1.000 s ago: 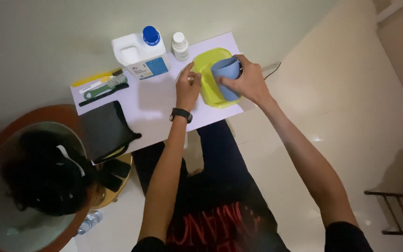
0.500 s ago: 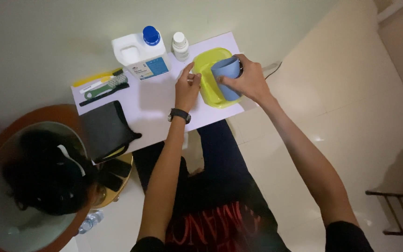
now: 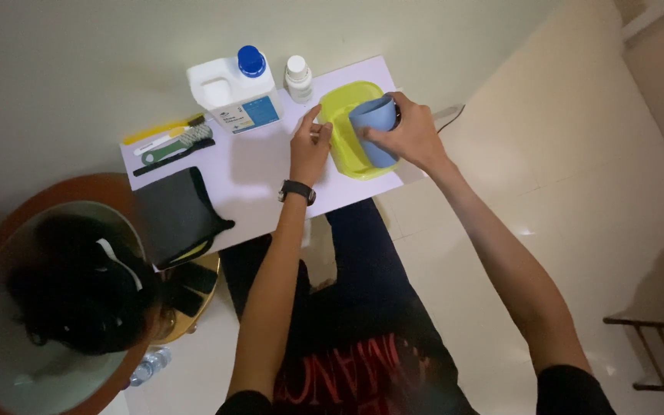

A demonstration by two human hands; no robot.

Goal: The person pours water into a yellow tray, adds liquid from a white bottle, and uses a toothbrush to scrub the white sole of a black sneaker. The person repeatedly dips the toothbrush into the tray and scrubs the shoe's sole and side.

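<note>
Little is changing since a second ago — the blue cup point(image 3: 374, 128) is staying tilted over the yellow-green tray point(image 3: 345, 107), and both hands are keeping their places. The right hand point(image 3: 411, 137) is wrapping its fingers around the cup, holding it over the tray's far half. The left hand point(image 3: 310, 146) is resting at the tray's near edge with fingers loosely curled, index finger raised; a dark watch point(image 3: 297, 191) is sitting on that wrist.

All of this is lying on a small white table point(image 3: 255, 173) — a white jug with a blue cap point(image 3: 237, 91), a small white bottle point(image 3: 298, 78), brushes point(image 3: 169, 144) and a black pouch point(image 3: 177, 215) are spread across it. The table is standing against a pale wall point(image 3: 78, 61), with glossy cream floor tiles point(image 3: 578, 192) stretching away to the right.
</note>
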